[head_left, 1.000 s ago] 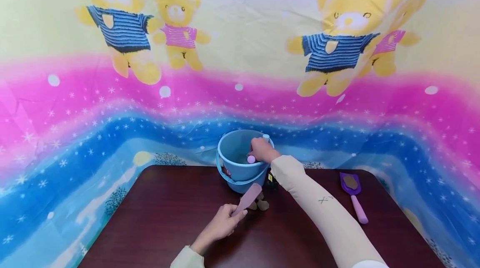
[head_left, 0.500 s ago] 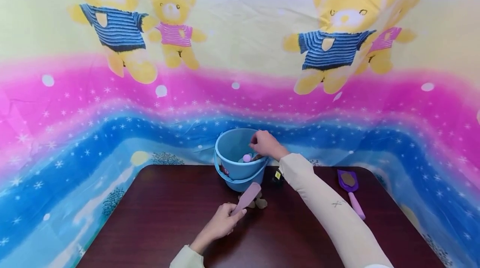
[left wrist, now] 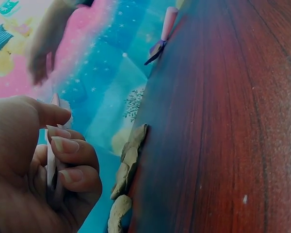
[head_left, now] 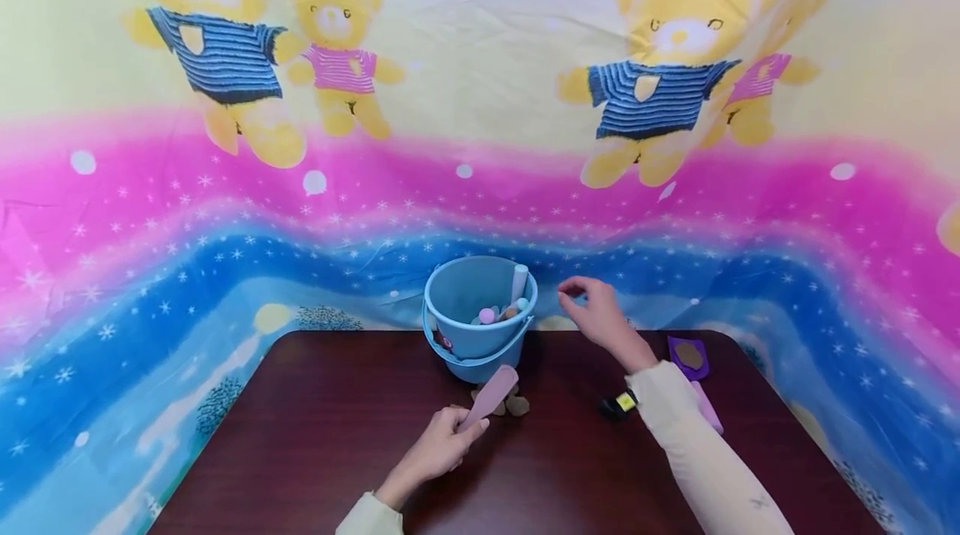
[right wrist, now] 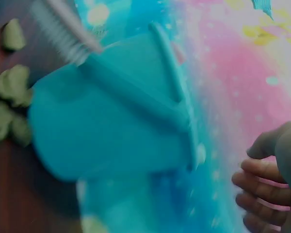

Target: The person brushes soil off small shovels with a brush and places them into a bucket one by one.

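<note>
My left hand grips a pink brush by its handle, its flat back showing in the head view. In the right wrist view the brush shows a row of grey bristles, blurred. My right hand is in the air to the right of the blue bucket, fingers loosely bent and holding nothing. Inside the bucket are several things, among them a pink round end and an upright light blue handle; their lower parts are hidden. Brown lumps lie before the bucket, partly behind the brush.
A purple shovel with a pink handle and a brown patch in its blade lies at the table's right side, partly covered by my right sleeve. Behind the dark wooden table hangs a cloth printed with bears.
My right hand has let go of a thing in the bucket, come out over the rim and moved right. The left hand keeps its hold on the brush, nearly still.
</note>
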Action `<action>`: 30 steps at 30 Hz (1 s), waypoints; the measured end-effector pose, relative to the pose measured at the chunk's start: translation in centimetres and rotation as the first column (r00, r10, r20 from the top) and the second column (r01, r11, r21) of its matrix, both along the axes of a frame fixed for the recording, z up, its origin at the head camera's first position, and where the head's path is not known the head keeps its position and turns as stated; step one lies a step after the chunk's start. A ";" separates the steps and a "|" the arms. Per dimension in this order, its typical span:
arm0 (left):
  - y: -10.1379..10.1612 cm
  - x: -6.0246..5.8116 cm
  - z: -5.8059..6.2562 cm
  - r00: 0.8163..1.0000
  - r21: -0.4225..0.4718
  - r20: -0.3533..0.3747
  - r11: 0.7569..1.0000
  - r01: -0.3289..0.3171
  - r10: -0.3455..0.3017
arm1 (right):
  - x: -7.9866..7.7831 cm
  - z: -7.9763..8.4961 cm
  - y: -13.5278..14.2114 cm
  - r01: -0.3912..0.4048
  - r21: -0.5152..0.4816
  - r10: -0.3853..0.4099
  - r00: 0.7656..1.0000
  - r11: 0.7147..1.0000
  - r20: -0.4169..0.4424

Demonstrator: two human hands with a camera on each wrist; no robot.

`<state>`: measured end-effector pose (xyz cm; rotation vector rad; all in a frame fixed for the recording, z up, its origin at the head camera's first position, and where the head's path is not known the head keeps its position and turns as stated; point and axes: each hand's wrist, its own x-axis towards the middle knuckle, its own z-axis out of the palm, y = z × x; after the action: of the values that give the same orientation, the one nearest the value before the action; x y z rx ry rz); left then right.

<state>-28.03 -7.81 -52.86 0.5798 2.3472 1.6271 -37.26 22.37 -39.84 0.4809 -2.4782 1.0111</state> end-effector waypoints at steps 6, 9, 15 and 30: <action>-0.3 0.2 0.0 1.000 0.003 0.003 1.000 -0.002 0.002 | 2.6 -4.9 5.7 0.256 0.100 -0.249 0.965 0.961 -0.084; -0.5 0.4 0.1 1.000 0.007 0.015 1.000 0.002 -0.002 | 3.7 -7.4 9.0 0.412 0.177 -0.389 0.909 0.894 -0.149; -1.0 0.8 0.0 0.999 0.016 0.035 1.000 0.012 -0.013 | 6.5 -10.7 14.3 0.507 0.361 -0.565 0.822 0.782 0.069; -1.6 1.0 -0.1 0.999 0.006 0.042 1.000 0.004 -0.004 | 6.8 -13.8 18.4 0.405 0.369 -0.539 0.731 0.837 0.419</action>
<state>-27.00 -9.44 -53.00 0.5455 2.3114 1.6287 -30.51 40.77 -53.69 -0.4240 -2.9798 0.6579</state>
